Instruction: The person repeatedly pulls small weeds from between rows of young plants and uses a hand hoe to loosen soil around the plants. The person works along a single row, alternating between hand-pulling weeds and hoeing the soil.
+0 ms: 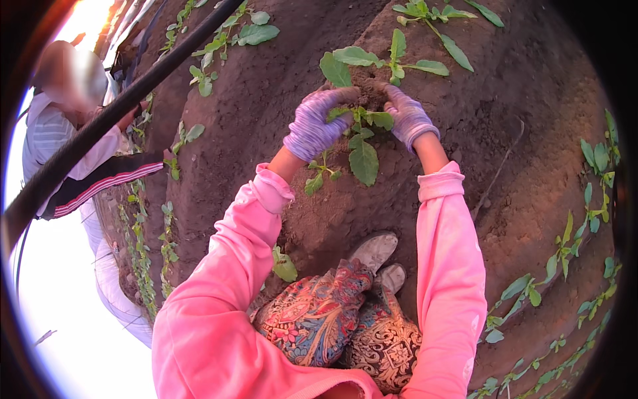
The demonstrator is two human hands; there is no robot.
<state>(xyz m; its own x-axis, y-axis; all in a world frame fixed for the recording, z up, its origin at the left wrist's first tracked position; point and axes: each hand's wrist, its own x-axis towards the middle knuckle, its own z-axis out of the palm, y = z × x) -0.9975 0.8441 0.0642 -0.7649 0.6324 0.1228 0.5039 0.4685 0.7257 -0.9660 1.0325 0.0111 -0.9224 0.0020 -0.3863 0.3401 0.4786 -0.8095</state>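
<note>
Both my hands wear purple knit gloves with soiled fingertips. My left hand (319, 122) reaches in from the left side of a leafy seedling (364, 154), thumb and index finger spread around some of its leaves. No firm grip on the plant shows. Opposite it, my right hand (406, 114) rests its fingertips on loose soil (370, 92) just beyond the seedling. That soil lies between the two hands. Right past my fingertips grows another broad-leaved seedling (396, 65). A smaller seedling (321, 174) stands below my left wrist.
My shoes (376, 252) are on the soil close below the plants. Planted rows (563, 254) curve along the right. A black strap or pole (124, 99) crosses the upper left. Behind it a person (65, 134) bends over another row (139, 239). A dry twig (503, 164) lies at right.
</note>
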